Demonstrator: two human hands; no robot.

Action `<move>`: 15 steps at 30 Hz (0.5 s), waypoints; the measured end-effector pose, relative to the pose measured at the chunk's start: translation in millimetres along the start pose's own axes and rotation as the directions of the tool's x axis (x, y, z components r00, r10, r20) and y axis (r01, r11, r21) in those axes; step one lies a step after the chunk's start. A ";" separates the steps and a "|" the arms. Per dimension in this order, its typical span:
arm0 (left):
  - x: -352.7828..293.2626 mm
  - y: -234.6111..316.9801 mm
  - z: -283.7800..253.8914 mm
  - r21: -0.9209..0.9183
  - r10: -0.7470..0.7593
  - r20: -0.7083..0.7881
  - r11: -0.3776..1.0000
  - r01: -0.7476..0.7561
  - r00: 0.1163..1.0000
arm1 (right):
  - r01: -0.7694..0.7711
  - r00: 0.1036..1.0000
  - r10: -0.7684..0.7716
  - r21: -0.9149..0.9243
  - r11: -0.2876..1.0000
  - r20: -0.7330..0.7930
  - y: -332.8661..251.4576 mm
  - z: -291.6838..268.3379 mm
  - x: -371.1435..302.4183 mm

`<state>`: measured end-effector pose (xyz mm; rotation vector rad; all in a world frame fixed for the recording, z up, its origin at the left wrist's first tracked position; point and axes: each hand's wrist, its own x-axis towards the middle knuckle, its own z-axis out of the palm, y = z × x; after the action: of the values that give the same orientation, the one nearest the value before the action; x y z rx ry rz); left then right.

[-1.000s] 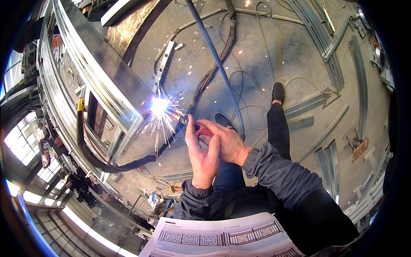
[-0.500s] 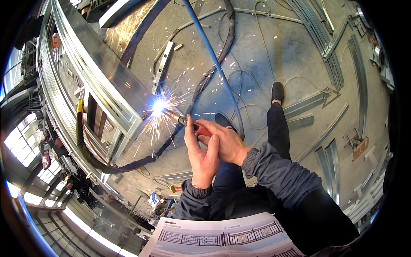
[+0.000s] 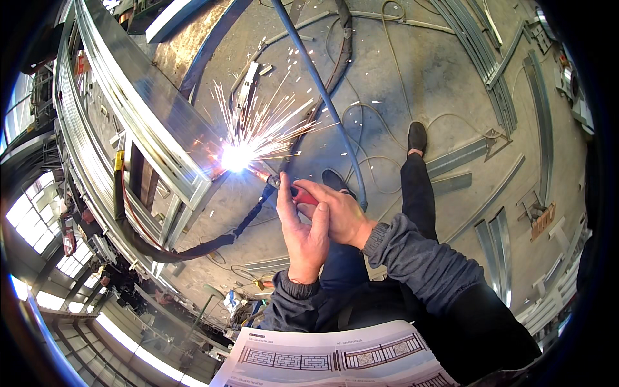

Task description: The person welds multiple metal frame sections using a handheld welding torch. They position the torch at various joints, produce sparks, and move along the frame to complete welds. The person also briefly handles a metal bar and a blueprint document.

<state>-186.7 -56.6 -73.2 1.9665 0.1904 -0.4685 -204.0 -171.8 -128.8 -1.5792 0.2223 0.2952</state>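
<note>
A welding torch with a red handle [image 3: 305, 196] is in my right hand [image 3: 345, 217], its fingers wrapped round the grip. The torch's copper nozzle [image 3: 261, 174] points left at a glaring white arc [image 3: 236, 158], from which sparks fan upward and right. The arc burns at the near end of a silvery metal beam [image 3: 184, 132]; glare hides the exact spot. My left hand [image 3: 302, 237] rests against the right hand and the torch, fingers stretched out and thumb raised, not wrapped round it. A dark sleeved cable [image 3: 209, 248] hangs in a curve below the beam.
A blue bar [image 3: 316, 77] slants across the floor beyond my hands, among loose hoses [image 3: 371, 106]. Metal profiles [image 3: 474, 61] lie at the right. A person's leg and dark shoe [image 3: 417, 137] show there too. Printed sheets with railing pictures [image 3: 335, 355] are at the lower edge.
The arc has grown larger and brighter, and its sparks now spray mostly up and to the right instead of all round. Both hands and the torch have hardly moved.
</note>
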 end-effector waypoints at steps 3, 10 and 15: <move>0.4 -3.0 -1.2 0.051 0.029 -0.001 0.998 -0.028 1.000 | -0.001 1.000 0.001 -0.004 1.000 0.005 -1.0 -0.3 1.2; -0.2 -7.7 -0.6 0.001 -0.014 -0.012 1.000 0.015 1.000 | 0.007 1.000 -0.007 -0.025 1.000 0.000 2.1 2.4 1.9; 0.4 -9.1 1.0 -0.003 -0.006 -0.008 1.000 0.006 1.000 | -0.001 1.000 0.001 -0.024 1.000 0.002 4.3 3.0 1.9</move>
<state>-189.6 -53.6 -81.4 1.9653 0.2022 -0.4645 -203.8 -168.9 -133.5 -1.6023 0.2191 0.3010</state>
